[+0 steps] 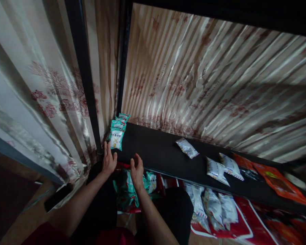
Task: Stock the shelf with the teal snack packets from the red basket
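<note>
Several green and white snack packets (116,137) stand in a row, one behind another, at the left end of a black shelf (148,146). My left hand (109,161) is at the front left of the row, its fingers stretched out close to the nearest packet; whether they touch it I cannot tell. My right hand (137,170) hangs over the shelf's front edge, fingers apart and slightly curled, holding nothing. Beneath it, more green packets (129,182) lie in a red basket (129,210) between my knees.
On the shelf to the right lie silver-white packets (187,148) and orange packets (280,182). A red bag (241,211) below holds more silver packets (214,207). Patterned curtains (193,75) hang behind and at left, beside a dark post (85,75).
</note>
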The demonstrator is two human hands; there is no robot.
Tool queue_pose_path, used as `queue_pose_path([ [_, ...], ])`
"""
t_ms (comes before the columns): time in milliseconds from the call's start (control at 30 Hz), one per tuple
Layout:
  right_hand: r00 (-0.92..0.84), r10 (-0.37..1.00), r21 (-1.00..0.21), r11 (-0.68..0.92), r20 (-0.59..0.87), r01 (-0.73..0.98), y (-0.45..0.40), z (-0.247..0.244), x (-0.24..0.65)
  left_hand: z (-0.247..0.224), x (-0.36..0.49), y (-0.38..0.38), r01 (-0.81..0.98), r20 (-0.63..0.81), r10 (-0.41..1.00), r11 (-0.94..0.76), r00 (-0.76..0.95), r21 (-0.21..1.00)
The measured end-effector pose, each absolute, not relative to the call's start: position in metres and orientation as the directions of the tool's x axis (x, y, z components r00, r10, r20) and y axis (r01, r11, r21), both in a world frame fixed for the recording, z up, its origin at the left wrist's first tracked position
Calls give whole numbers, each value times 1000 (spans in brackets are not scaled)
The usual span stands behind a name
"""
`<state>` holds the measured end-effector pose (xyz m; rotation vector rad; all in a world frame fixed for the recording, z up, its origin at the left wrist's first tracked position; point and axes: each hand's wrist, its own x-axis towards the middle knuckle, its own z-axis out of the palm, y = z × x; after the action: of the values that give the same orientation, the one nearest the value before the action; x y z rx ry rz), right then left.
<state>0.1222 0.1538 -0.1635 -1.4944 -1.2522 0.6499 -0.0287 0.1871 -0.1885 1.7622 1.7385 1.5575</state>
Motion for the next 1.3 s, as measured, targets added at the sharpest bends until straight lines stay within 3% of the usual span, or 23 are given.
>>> queue_pose_path([
  [167,343,927,-936,25,153,352,130,-171,140,-194,-22,173,582,489,835,-273,-251,766],
  [367,157,971,-925,115,182,363,137,-170,133,-197,-23,180,589,461,848,-239,-262,772],
  [567,140,972,-926,130,190,355,179,-163,103,-196,-27,181,594,478,845,-263,-238,760],
  [800,176,976,-846,12,124,532,225,-146,72,-194,-29,178,579,463,863,-275,-203,767],
  [1000,116,993,-773,-94,-27,628,240,-144,58,-190,-35,183,572,452,866,-265,-213,777],
  [1300,127,990,-739,-39,62,673,250,-145,46,-186,-41,195,556,465,863,-293,-195,778],
])
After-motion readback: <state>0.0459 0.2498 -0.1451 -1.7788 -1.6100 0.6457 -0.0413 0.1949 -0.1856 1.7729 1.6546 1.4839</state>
